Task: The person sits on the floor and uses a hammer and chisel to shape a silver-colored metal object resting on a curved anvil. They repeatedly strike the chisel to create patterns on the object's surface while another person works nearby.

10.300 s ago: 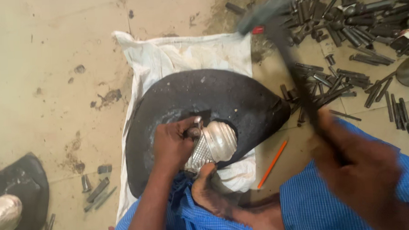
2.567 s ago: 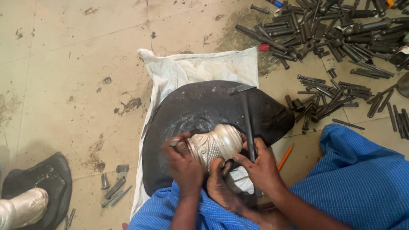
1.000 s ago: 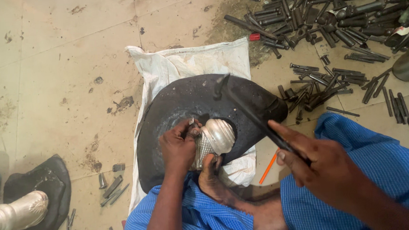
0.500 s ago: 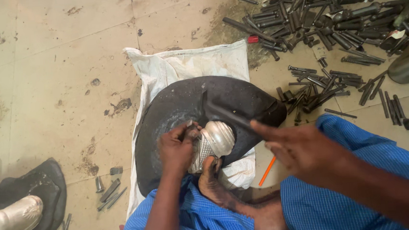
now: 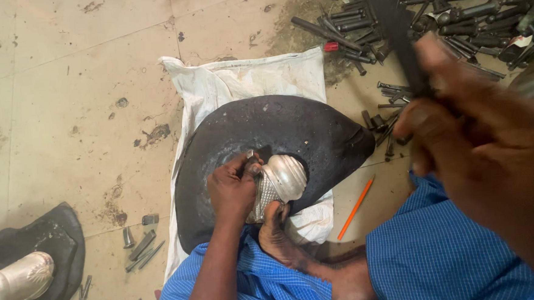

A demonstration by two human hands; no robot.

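My left hand (image 5: 232,191) presses a small metal punch (image 5: 250,160) against a silver embossed vessel (image 5: 279,183) that lies on a black round pitch block (image 5: 302,130). My bare foot (image 5: 276,235) braces the vessel from below. My right hand (image 5: 480,142) is raised close to the camera, blurred, gripping the dark handle of a hammer (image 5: 398,33) high above the block. The hammer's head is out of sight.
A white cloth sack (image 5: 239,78) lies under the block. A heap of dark steel punches (image 5: 442,13) fills the upper right floor. An orange pencil (image 5: 355,207) lies by my knee. Another silver vessel (image 5: 15,282) on a black pad (image 5: 55,240) sits at lower left, loose punches (image 5: 141,245) beside it.
My right hand has swung the hammer up and away from the vessel, toward the camera. My left hand and the punch have stayed on the vessel.
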